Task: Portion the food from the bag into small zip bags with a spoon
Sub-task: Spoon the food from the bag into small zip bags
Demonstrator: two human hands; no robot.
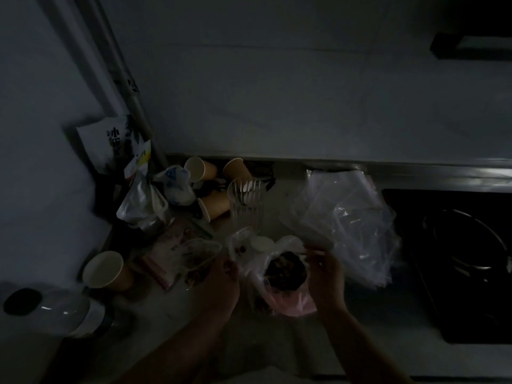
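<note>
Food bag (279, 273) sits between both hands, left hand (221, 284) and right hand (324, 273) each pinching its rim.

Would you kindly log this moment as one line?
left hand: holds bag edge | right hand: holds bag edge | food bag: open | spoon: unseen

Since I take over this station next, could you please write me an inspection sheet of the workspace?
Surface: grey counter, dimly lit.
Job's things: food bag open, dark food inside; pile of clear zip bags to its right; no spoon made out.
Clutter: paper cups, a clear tumbler, packets in the corner.
Hands: left hand and right hand hold the bag's mouth open.
Cables: nothing seen.
Surroundings: black hob at right, wall behind.
</note>
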